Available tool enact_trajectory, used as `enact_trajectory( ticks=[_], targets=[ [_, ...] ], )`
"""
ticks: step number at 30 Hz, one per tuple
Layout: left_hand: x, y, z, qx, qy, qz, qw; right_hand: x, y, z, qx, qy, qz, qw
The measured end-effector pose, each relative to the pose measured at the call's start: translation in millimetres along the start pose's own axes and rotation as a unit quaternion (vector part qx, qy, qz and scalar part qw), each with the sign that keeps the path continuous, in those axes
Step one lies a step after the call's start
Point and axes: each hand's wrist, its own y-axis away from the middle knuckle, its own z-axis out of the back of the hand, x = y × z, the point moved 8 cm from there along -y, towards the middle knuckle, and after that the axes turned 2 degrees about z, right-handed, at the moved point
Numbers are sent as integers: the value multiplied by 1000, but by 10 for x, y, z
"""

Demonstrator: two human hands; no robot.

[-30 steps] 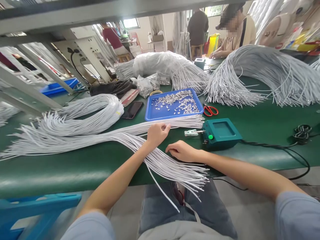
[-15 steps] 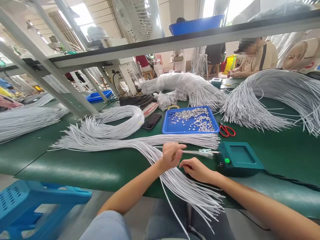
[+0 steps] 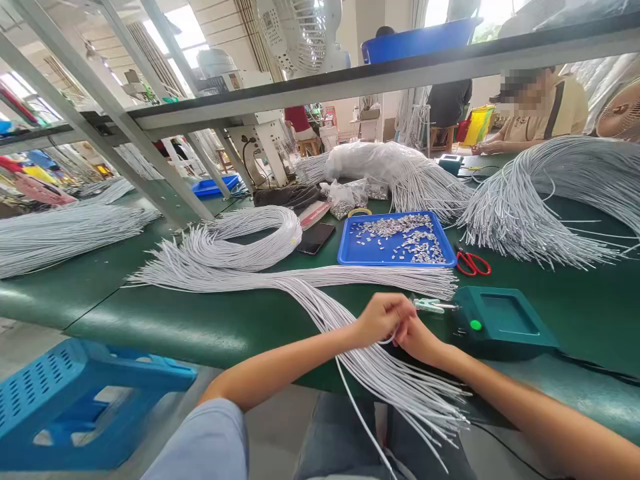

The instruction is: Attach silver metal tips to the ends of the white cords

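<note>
My left hand (image 3: 381, 320) and my right hand (image 3: 419, 341) meet above a bundle of white cables (image 3: 345, 327), both with fingers closed. A short bend of white cable (image 3: 389, 341) shows between them; its ends are hidden by the fingers. Just right of the fingertips, a light green clip (image 3: 429, 305) sticks out from the side of a dark green box (image 3: 505, 323) with a lit green button. Below my hands the cable bundle fans out over the table edge, above my lap.
Behind lies a blue tray (image 3: 370, 252) of small metal parts, with red-handled scissors (image 3: 473, 263) to its right and a phone (image 3: 317, 239) to its left. More cable bundles (image 3: 537, 213) lie around. A blue stool (image 3: 90, 400) stands at left. A co-worker (image 3: 545, 110) sits across.
My left hand has moved right and joined my right hand. The blurred strand that stretched between my left hand and the clip no longer shows there. The view has shifted slightly left.
</note>
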Motion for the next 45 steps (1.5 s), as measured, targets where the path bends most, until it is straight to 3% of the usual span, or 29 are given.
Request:
enact_trajectory(
  ticks=[3,5,9,12,15,17,24,30,38,45],
  targets=[
    [65,-232,387,-79,68,14,994,49,14,97,-59,-2,1,998],
    [144,-305,532,-108,101,24,989,85,43,202,-111,2,1,994],
    [260,-313,572,-118,144,53,981,57,108,441,-216,-3,-21,976],
    [305,-287,443,-60,151,97,982,87,134,580,-279,-25,31,960],
    [265,-249,264,27,132,106,985,97,120,599,-269,-22,44,962],
    [234,-228,196,51,122,105,986,107,113,597,-252,-34,41,966],
    [205,-226,156,56,117,105,986,199,89,619,-216,-97,69,969],
    [194,-233,140,76,126,81,986,190,122,636,-238,-82,59,966],
    [184,-247,172,44,129,81,987,316,198,689,-288,-18,100,952],
    [192,-252,186,45,115,75,989,305,172,695,-275,-40,88,957]
  ],
)
